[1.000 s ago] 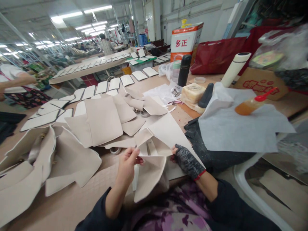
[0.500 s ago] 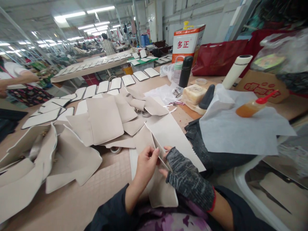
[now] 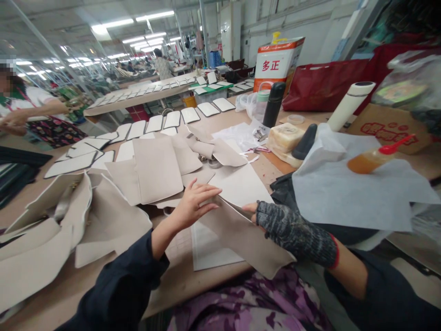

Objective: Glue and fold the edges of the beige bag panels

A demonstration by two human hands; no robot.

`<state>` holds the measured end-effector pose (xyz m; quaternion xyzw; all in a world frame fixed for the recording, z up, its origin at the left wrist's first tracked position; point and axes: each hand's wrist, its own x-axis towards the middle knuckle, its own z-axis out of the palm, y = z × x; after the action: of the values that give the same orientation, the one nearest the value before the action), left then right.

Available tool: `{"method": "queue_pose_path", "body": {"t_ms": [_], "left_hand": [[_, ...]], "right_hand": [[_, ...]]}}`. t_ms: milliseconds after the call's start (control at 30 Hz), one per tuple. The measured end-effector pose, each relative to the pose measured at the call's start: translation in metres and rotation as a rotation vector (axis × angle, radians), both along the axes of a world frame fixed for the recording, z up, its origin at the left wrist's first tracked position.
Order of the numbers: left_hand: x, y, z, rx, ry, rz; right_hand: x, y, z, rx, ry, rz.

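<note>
A folded beige panel [image 3: 237, 234] slants over a white sheet [image 3: 210, 253] at the table's front edge. My left hand [image 3: 196, 202], bare, is at the panel's upper left end with its fingers stretched out and apart. My right hand [image 3: 275, 225], in a dark grey fingerless glove with a red cuff, grips the panel's upper edge, fingers bent round it. More beige panels [image 3: 156, 170] lie in a pile behind my left hand, and other beige pieces [image 3: 113, 216] with white edges spread to the left.
Rows of white dark-edged pieces [image 3: 155, 123] line the far side. To the right are a black bottle [image 3: 274, 105], a white flask [image 3: 351, 105], a wrapped block [image 3: 285, 138] and a glue bottle [image 3: 368, 162] on white paper [image 3: 347, 193]. A person [image 3: 37, 108] stands at the left.
My left hand has let go of the panel's middle and opened, moving up and left. My right hand has moved right. The panel has turned, its lower end now pointing right.
</note>
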<state>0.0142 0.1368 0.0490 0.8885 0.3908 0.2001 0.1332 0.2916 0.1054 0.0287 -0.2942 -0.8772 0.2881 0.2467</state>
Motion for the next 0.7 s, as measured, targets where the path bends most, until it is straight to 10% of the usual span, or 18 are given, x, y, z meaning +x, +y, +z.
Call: {"method": "queue_pose_path", "body": {"t_ms": [700], "left_hand": [[0.0, 0.006, -0.022, -0.451, -0.321, 0.039]], "right_hand": [[0.023, 0.035, -0.007, 0.005, 0.027, -0.133]]}}
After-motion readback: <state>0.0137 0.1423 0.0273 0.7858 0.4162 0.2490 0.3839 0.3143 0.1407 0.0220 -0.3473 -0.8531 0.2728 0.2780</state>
